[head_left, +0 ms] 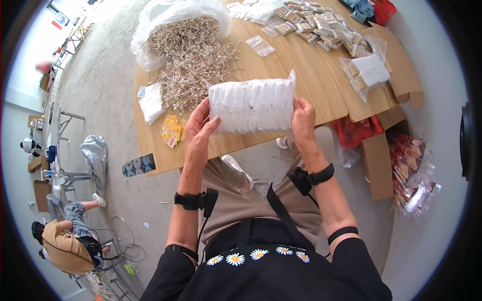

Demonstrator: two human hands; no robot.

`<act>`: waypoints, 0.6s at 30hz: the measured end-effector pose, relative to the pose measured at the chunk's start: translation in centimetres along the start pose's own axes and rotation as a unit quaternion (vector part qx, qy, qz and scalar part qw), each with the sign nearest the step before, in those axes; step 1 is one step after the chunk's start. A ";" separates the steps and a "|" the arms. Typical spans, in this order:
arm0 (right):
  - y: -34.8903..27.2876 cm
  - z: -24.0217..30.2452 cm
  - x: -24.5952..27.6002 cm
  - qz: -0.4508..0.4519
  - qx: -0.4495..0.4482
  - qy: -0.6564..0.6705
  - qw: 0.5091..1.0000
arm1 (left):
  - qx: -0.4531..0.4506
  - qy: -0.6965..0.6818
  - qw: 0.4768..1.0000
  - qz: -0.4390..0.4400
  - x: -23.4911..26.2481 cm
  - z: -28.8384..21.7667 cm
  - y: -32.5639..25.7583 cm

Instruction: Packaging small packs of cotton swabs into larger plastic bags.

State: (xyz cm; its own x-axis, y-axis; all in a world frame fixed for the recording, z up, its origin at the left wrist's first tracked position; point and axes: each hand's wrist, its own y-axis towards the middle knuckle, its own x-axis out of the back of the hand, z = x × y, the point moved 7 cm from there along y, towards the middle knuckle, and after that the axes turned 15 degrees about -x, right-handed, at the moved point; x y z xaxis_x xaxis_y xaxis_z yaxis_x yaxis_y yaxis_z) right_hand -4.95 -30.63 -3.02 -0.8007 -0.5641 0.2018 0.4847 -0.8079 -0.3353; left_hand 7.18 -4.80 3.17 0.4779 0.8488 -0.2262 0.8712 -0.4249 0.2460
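My left hand (200, 131) and my right hand (304, 119) grip the two ends of a clear plastic bag (252, 106) packed with a row of white bundles, held level above the table's front edge. My left thumb lies on its front lower corner; the right fingers are closed on its right end, partly hidden. Beyond it spreads a loose heap of cotton swabs (193, 70), some still inside a large clear bag (142, 36). Small yellow printed cards (172, 131) lie beside my left hand, near a stack of white plastic sleeves (151, 103).
Small filled packets (321, 22) are piled at the far right of the wooden table (286, 65). Another filled bag (370, 70) rests near an open carton (399, 65). A phone-like patterned object (138, 165) sits at the left corner. A person (68, 246) sits at lower left.
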 end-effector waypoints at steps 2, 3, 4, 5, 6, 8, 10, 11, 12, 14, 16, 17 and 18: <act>0.1 -1.8 0.4 -0.023 0.021 -0.050 0.998 | -0.015 0.016 1.000 -0.012 0.3 0.6 -0.7; 0.0 -2.6 0.3 -0.063 0.061 -0.140 0.986 | 0.020 0.043 0.999 -0.007 1.1 2.9 -1.2; -0.1 -2.0 -0.1 -0.105 0.101 -0.227 0.963 | 0.055 0.068 0.996 0.000 1.3 4.1 -1.0; 0.7 -1.6 -0.5 -0.104 0.106 -0.225 0.963 | 0.049 0.069 0.996 -0.002 1.8 4.5 -0.4; 0.6 -1.1 -0.7 -0.098 0.093 -0.215 0.967 | 0.047 0.066 0.997 0.003 2.1 4.3 -0.4; 0.3 -2.4 -0.4 -0.091 0.044 -0.210 0.972 | 0.051 0.082 0.995 -0.022 2.4 4.2 -1.6; 0.0 -1.9 -0.3 -0.087 0.043 -0.195 0.976 | -0.017 0.246 0.969 -0.016 1.6 3.1 -0.9; -0.2 -1.7 -0.2 -0.084 0.040 -0.181 0.979 | -0.084 0.402 0.912 -0.009 0.8 2.0 -0.4; -0.2 -1.6 -0.2 -0.085 0.041 -0.181 0.979 | -0.108 0.391 0.914 0.003 -0.8 1.6 0.0; -0.2 -1.7 -0.6 -0.058 0.033 -0.169 0.983 | -0.141 0.464 0.874 0.029 -3.4 1.6 0.3; -0.1 -1.9 -0.6 -0.052 0.025 -0.162 0.985 | -0.173 0.534 0.826 0.059 -5.3 1.5 0.5; -0.1 -2.0 -0.6 -0.047 0.017 -0.156 0.987 | -0.148 0.557 0.815 0.053 -5.5 1.8 0.6; 0.1 -2.3 -0.5 -0.047 0.014 -0.155 0.987 | -0.122 0.579 0.805 0.048 -5.6 2.0 0.7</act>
State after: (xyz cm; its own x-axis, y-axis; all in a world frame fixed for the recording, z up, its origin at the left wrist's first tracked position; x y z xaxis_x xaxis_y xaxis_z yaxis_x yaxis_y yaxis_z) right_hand -5.28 -30.04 -5.26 -0.6984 -0.5076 0.5046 0.4260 -0.8613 -0.2768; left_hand 5.27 -10.49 2.76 -0.0061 0.5991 0.8006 0.7212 -0.5520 0.4186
